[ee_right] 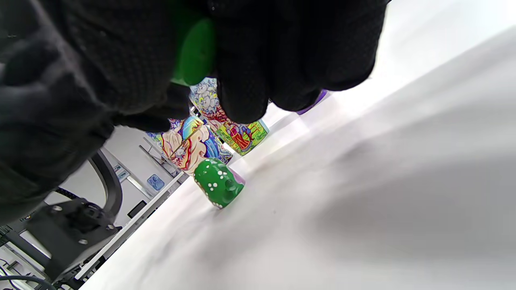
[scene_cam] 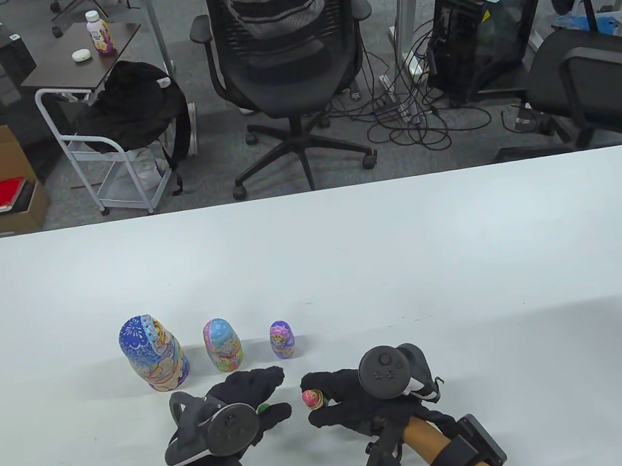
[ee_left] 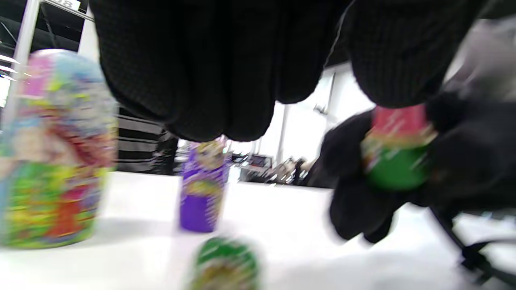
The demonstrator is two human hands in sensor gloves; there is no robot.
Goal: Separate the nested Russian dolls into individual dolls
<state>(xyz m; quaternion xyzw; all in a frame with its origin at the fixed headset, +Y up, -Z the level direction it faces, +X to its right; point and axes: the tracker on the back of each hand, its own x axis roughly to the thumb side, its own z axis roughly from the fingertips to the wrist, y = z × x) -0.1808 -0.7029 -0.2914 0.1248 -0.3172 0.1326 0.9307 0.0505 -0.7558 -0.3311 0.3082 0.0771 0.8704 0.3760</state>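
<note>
Three painted dolls stand in a row: a large blue one [scene_cam: 153, 352], a medium pink one [scene_cam: 223, 345] and a small purple one [scene_cam: 282, 339]. My right hand [scene_cam: 309, 401] grips a tiny doll [scene_cam: 314, 399], red on top and green below, just above the table; it also shows in the left wrist view [ee_left: 397, 153]. A green doll piece with white dots [ee_right: 219, 183] stands free on the table under my left hand [scene_cam: 277, 393]. The left fingers [ee_left: 209, 72] hang over the green piece [ee_left: 225, 264] without touching it.
The white table [scene_cam: 471, 278] stretches far back and to the right. The three standing dolls are just beyond my hands. An office chair [scene_cam: 286, 60] and a cart [scene_cam: 115, 152] stand on the floor past the far edge.
</note>
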